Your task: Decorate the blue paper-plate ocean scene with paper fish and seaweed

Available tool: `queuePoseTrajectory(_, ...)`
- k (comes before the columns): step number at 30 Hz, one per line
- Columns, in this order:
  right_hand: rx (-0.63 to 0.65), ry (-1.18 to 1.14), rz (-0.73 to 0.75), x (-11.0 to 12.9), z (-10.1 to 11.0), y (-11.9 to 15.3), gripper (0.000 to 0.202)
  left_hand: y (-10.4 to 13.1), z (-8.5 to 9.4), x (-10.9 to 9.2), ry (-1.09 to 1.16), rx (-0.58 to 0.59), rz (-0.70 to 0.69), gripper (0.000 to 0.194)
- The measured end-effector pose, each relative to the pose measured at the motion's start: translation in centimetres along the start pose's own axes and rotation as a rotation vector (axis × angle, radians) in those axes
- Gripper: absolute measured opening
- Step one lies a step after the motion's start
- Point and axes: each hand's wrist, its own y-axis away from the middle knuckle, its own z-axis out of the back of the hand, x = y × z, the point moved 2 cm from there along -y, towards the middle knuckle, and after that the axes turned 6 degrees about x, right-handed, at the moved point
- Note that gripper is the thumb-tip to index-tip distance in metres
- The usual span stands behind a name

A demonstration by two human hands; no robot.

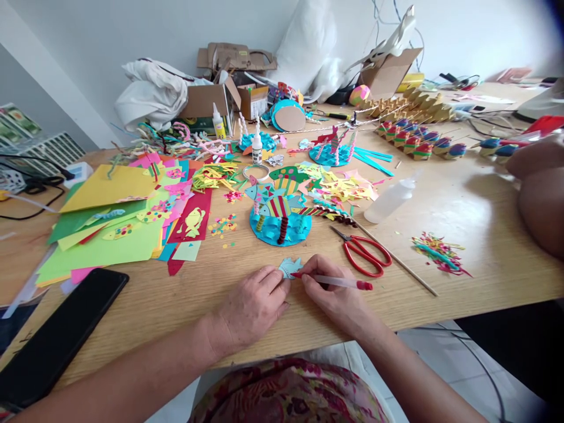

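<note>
We pinch a slanted red pen (341, 282) in our right hand (331, 291), our left hand (254, 302) curling palm-down at the blue paper fish (288, 268), its grip unclear.

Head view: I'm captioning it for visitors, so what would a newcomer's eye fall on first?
Probably the striped fish above the blue base, near the picture's centre. Paper sheets piled to its left and red-handled scissors to its right may also stand out. Nearer, the right hand holds a red-tipped pen at a pale blue fish.
</note>
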Motion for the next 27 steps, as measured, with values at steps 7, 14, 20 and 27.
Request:
queuePoseTrajectory(7,0.008,0.014,0.000,-0.01,-0.02,0.02,0.008,-0.10,0.18,-0.01,0.006,-0.016,-0.004,0.022)
queuePoseTrajectory(14,0.005,0.026,0.000,-0.01,0.01,0.03,0.008,-0.13,0.33,0.00,0.012,-0.021,-0.004,0.021)
queuePoseTrajectory(20,-0.018,0.068,0.016,-0.21,-0.03,0.03,0.010,-0.12,0.28,-0.02,-0.002,-0.018,-0.012,0.022)
queuePoseTrajectory(27,-0.031,0.021,0.022,-0.08,0.20,0.03,0.010,-0.08,0.16,-0.01,0.005,-0.036,-0.009,0.023)
